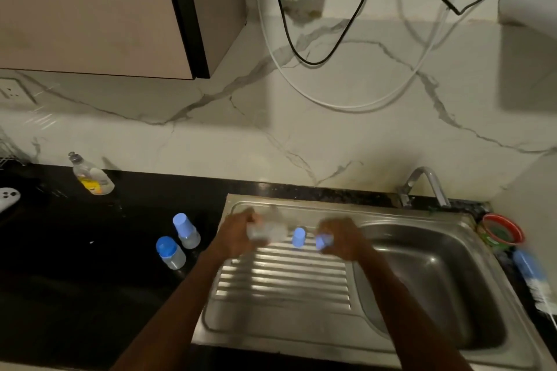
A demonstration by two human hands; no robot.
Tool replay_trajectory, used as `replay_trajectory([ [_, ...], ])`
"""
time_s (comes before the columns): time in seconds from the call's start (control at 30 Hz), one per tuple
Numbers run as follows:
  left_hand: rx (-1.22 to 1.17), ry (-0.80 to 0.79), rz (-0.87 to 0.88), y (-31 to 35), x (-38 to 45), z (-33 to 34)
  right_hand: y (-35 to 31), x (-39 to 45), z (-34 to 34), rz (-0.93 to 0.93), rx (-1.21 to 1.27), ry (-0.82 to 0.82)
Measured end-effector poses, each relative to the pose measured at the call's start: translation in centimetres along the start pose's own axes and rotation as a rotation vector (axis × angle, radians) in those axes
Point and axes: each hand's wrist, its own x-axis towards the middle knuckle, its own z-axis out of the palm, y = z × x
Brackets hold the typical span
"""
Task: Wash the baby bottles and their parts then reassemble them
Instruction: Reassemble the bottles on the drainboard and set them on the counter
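Observation:
My left hand (pixel 238 233) grips a clear baby bottle body (pixel 266 232) above the far end of the steel drainboard (pixel 283 277); the bottle is blurred. My right hand (pixel 342 238) holds a small blue part (pixel 324 241) just right of it. Between my hands a blue cap (pixel 298 238) stands on the drainboard. On the black counter to the left stand two assembled bottles: one with a tall blue cap (pixel 186 230), one with a round blue lid (pixel 170 252).
The sink basin (pixel 437 289) lies at the right, with the tap (pixel 426 185) behind it. A bottle brush (pixel 533 280) and a red-rimmed strainer (pixel 501 229) sit at the sink's right edge. A dish soap bottle (pixel 92 175) stands on the counter at the back left.

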Motion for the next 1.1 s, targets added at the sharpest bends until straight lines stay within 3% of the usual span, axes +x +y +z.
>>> replay_trajectory([
  [0.03,0.163,-0.046,0.024,-1.6,-0.6,0.8,1.8,-1.0,1.5,0.036,-0.104,-0.047],
  [0.07,0.173,-0.07,0.038,-2.8,-1.2,1.6,2.1,-2.0,2.4,0.132,-0.083,-0.064],
  [0.2,0.003,-0.028,0.055,-3.4,-2.4,3.6,-0.2,-2.5,3.9,0.234,0.137,0.009],
  [0.3,-0.079,-0.028,0.091,-1.9,-2.7,4.1,-1.2,-2.3,4.2,0.23,0.28,0.01],
  [0.53,-0.174,-0.009,0.144,-0.9,-3.1,4.3,-1.7,-2.4,4.1,0.188,0.34,0.025],
  [0.77,0.037,-0.101,0.264,0.3,-1.9,4.4,-3.0,-1.5,4.9,0.166,0.278,0.031],
  [0.97,0.208,0.044,0.382,0.6,-1.0,5.5,-5.0,-0.8,4.5,0.601,0.5,-0.056],
  [1.1,0.226,0.023,0.388,-0.3,-0.9,5.8,-3.5,-0.9,3.2,0.51,0.59,-0.146],
])
